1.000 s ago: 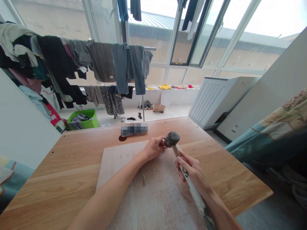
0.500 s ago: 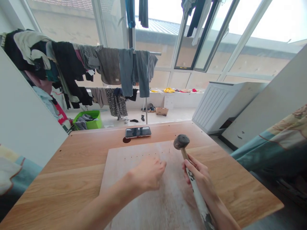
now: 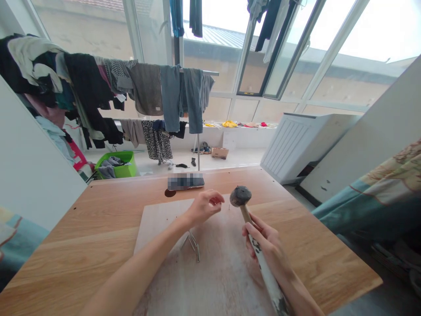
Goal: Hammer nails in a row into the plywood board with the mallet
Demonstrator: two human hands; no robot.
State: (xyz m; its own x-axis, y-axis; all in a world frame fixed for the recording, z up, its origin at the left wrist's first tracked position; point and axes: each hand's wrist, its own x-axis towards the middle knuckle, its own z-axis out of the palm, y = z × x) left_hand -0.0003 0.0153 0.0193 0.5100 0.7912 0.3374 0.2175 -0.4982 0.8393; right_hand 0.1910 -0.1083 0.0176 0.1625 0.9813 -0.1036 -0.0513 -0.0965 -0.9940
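My right hand [image 3: 265, 239] is wrapped round the pale, worn handle of a mallet [image 3: 241, 196] with a dark, rounded head. That head hovers over the right side of a whitish wooden board [image 3: 210, 281]. Just left of the head, a thin nail [image 3: 229, 204] stands upright in the board. My left hand [image 3: 206, 206] reaches over the board's far part, its fingers bent and apart, fingertips close to the standing nail but seemingly not touching it. Several loose nails [image 3: 194, 246] lie on the board below my left wrist. My left forearm and hand partly hide a row of small holes.
The board lies on a wood-grain table [image 3: 82, 245]. Behind it are a phone [image 3: 186, 181] and a round dark hole [image 3: 170, 193]. Beyond the table stand a laundry rack [image 3: 197, 151] with clothes, a green basket [image 3: 131, 169] and a white ridged cabinet-like piece [image 3: 289, 145].
My left hand has moved away from me, toward the standing nail, and its fist has loosened. The loose nails have come into view. The mallet stays raised in my right hand.
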